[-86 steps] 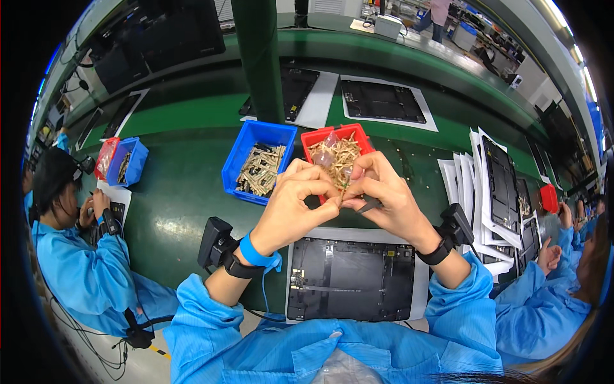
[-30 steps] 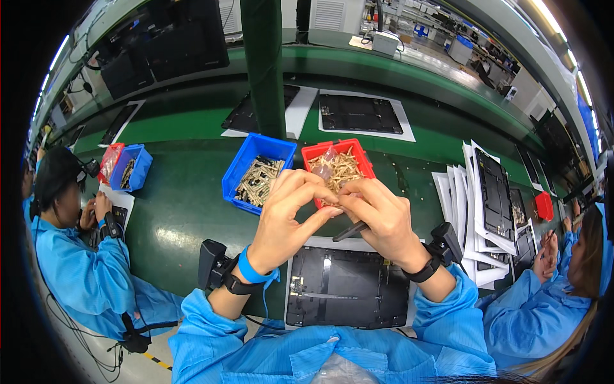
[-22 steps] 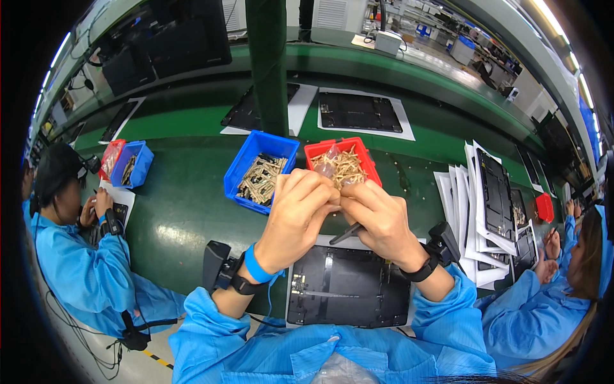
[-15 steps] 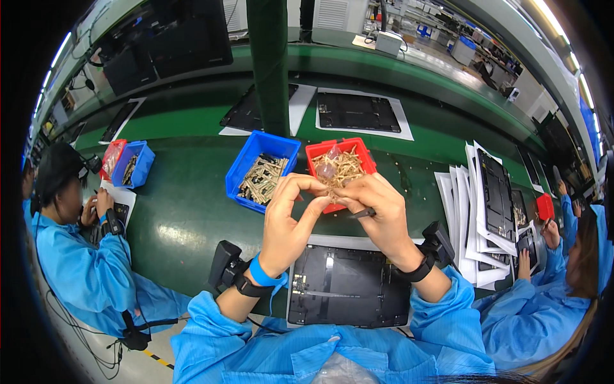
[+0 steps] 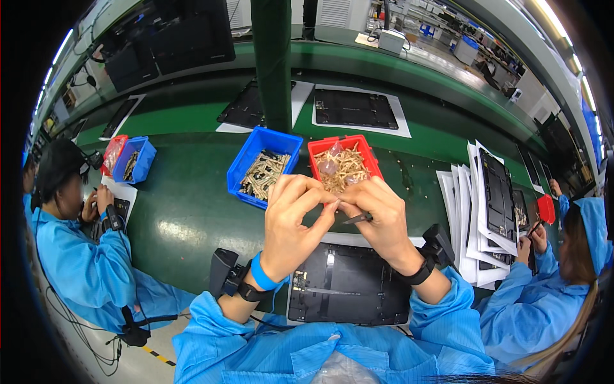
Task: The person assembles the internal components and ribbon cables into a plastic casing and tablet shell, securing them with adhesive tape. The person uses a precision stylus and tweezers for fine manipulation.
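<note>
My left hand [image 5: 295,221] and my right hand [image 5: 378,221] meet fingertip to fingertip just in front of the red bin [image 5: 315,148]. Thumb and forefinger of each are pinched together; whatever sits between them is too small to make out. A slim black tool [image 5: 358,219] is tucked in my right hand, its end pointing left. Below my wrists lies a black tablet-like housing [image 5: 348,288] on white paper, with a thin strip across it. The red bin holds many small tan strips and a clear plastic bag [image 5: 329,165].
Left of the red bin stands a blue bin [image 5: 238,168] of small metallic-looking parts. White sheets and black housings are stacked [image 5: 476,217] on the right. A green post [image 5: 272,70] rises ahead. Co-workers in blue sit at left [image 5: 77,256] and right [image 5: 543,281].
Both hands have drawn slightly nearer to me, and the left fingers have curled in closer to the right ones. The co-worker at right has brought both hands together.
</note>
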Demonstrator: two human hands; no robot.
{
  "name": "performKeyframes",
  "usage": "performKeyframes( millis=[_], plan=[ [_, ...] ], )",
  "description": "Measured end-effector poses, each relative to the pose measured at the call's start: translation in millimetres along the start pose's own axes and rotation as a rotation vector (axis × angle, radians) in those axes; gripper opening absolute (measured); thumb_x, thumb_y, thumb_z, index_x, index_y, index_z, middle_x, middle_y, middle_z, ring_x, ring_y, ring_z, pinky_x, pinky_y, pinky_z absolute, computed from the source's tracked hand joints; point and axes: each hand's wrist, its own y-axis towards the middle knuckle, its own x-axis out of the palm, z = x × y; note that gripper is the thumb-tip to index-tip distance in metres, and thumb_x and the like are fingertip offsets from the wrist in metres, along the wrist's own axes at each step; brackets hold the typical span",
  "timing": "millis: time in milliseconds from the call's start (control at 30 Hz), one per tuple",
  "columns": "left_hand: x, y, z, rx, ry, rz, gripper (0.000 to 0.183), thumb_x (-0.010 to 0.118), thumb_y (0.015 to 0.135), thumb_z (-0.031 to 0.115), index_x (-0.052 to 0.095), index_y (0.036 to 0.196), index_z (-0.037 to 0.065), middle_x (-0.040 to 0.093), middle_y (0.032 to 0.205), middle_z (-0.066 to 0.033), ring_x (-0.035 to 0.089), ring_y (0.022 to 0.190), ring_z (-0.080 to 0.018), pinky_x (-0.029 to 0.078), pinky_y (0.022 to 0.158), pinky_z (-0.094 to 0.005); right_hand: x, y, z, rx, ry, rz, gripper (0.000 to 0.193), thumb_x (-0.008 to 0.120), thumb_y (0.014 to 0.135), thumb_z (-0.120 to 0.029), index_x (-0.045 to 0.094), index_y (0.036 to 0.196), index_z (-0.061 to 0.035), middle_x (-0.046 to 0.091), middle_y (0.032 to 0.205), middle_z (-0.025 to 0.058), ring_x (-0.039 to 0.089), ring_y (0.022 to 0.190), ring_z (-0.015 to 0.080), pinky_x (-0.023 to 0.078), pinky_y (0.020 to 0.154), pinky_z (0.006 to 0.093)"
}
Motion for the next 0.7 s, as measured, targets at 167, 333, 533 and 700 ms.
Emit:
performKeyframes(
  millis=[167,333,533,700],
  plan=[
    [-19,6,-7,-0.265,-0.366,-0.272,0.008,0.072,0.080,0.010,0.069,0.083,0.004,0.061,0.086,-0.0029,0.055,0.085,-0.0162,0.042,0.076,-0.0315,-30,15,-15,0.365,0.469,-0.232,0.027,0.078,0.076,-0.006,0.071,0.103,-0.0066,0.052,0.110,0.0075,0.060,0.080,0.0187,0.053,0.066,0.0303],
    [-23,11,-14,-0.611,-0.970,-0.620,0.008,0.067,0.089,0.013,0.069,0.091,0.005,0.061,0.089,0.0018,0.053,0.088,-0.0076,0.041,0.080,-0.0245,-31,18,5,0.203,0.625,-0.366,0.015,0.080,0.074,-0.007,0.071,0.086,-0.0070,0.049,0.111,0.0054,0.050,0.105,0.0170,0.043,0.086,0.0293],
    [-20,11,-20,-0.669,-1.032,-0.726,0.009,0.067,0.090,0.011,0.069,0.092,0.003,0.064,0.089,0.0007,0.057,0.084,-0.0068,0.046,0.078,-0.0240,-34,20,7,0.204,0.672,-0.496,0.013,0.079,0.076,-0.009,0.067,0.082,-0.0063,0.049,0.110,0.0060,0.050,0.104,0.0181,0.043,0.085,0.0296],
    [-15,8,-27,-0.663,-1.066,-0.741,0.008,0.067,0.090,0.010,0.069,0.092,0.003,0.064,0.088,0.0003,0.058,0.085,-0.0071,0.047,0.078,-0.0242,-29,19,11,0.226,0.737,-0.550,0.014,0.076,0.078,-0.007,0.063,0.082,-0.0047,0.050,0.107,0.0063,0.050,0.102,0.0181,0.043,0.085,0.0302]
  ],
)
